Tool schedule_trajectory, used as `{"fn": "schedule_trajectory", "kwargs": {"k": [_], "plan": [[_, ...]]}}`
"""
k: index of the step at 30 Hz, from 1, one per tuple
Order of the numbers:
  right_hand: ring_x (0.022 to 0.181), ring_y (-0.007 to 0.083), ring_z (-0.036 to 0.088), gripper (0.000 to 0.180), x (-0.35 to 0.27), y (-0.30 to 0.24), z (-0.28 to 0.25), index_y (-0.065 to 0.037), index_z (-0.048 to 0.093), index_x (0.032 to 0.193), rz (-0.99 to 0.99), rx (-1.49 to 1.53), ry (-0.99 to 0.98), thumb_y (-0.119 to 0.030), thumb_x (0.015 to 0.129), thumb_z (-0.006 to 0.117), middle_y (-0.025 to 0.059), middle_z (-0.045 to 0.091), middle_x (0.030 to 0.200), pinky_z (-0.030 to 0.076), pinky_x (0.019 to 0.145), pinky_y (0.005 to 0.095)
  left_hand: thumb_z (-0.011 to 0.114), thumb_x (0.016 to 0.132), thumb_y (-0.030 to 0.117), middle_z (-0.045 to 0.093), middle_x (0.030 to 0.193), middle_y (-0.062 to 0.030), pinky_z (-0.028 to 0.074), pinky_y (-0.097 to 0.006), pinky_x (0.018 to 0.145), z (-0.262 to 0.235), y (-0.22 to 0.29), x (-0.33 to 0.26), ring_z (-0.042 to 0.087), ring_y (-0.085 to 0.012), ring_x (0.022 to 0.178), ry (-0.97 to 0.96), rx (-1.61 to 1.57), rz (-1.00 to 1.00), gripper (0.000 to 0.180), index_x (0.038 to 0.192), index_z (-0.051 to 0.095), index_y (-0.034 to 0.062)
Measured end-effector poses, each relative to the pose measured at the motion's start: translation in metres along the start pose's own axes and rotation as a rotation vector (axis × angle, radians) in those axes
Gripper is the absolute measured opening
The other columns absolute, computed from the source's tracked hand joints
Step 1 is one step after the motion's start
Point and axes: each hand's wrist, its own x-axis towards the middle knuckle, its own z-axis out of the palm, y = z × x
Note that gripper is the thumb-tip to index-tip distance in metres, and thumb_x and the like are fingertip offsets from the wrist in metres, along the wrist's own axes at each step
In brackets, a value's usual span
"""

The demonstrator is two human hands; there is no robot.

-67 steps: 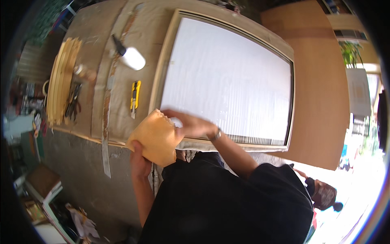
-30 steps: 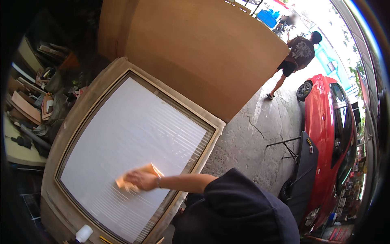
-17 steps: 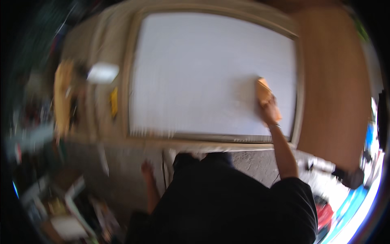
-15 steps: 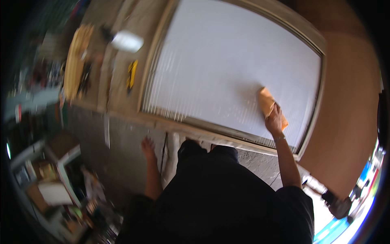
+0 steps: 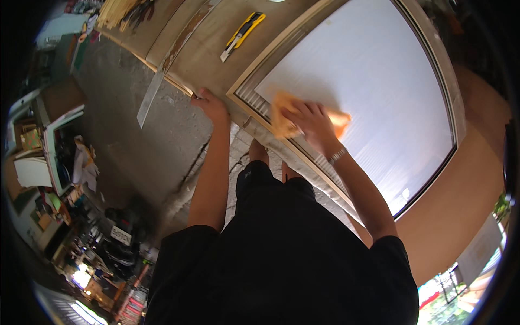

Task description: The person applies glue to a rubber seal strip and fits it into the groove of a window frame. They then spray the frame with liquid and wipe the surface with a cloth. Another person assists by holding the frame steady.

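Note:
Under my right hand (image 5: 313, 123) is a crumpled orange cloth (image 5: 283, 122), pressed onto the near left corner of a framed translucent white panel (image 5: 374, 81). The fingers lie over the cloth, and its far parts are slightly blurred. My left hand (image 5: 214, 105) is closed at the near edge of the worktable (image 5: 197, 65), left of the frame; some of its fingers are hidden. A yellow and black utility knife (image 5: 244, 35) lies on the table beyond that hand, its blade toward me.
A long metal straightedge (image 5: 150, 97) sticks out past the table edge on the left. Wooden strips (image 5: 116, 13) lie at the far left. A large brown board (image 5: 449, 200) is to the right of the panel. Shelving and a motorcycle (image 5: 116, 238) stand at lower left.
The cloth and my right hand have moved left across the panel to its near left corner. My left hand has risen from beside my body to the table edge. The view has turned.

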Motion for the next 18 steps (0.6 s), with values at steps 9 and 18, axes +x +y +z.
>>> {"fn": "schedule_trajectory", "kwargs": {"k": [9, 18], "plan": [[0.108, 0.028, 0.054, 0.076, -0.027, -0.004, 0.004, -0.025, 0.055, 0.141, 0.056, -0.167, -0.149, 0.0, 0.071, 0.069, 0.006, 0.056, 0.125, 0.046, 0.096, 0.0414, 0.047, 0.104, 0.042, 0.059, 0.118, -0.0346, 0.047, -0.045, 0.091, 0.001, 0.012, 0.001, 0.063, -0.0431, 0.106, 0.089, 0.016, 0.065, 0.058, 0.135, 0.032, -0.0047], [0.09, 0.0269, 0.057, 0.059, -0.024, -0.004, -0.002, -0.019, 0.06, 0.136, 0.058, -0.022, -0.21, -0.001, 0.08, 0.062, 0.0089, 0.058, 0.103, 0.051, 0.078, 0.0394, 0.05, 0.103, 0.042, 0.058, 0.118, -0.0346, 0.047, -0.044, 0.09, -0.002, 0.01, 0.003, 0.062, -0.042, 0.105, 0.105, -0.006, 0.028, 0.057, 0.132, 0.034, -0.0049]]}}
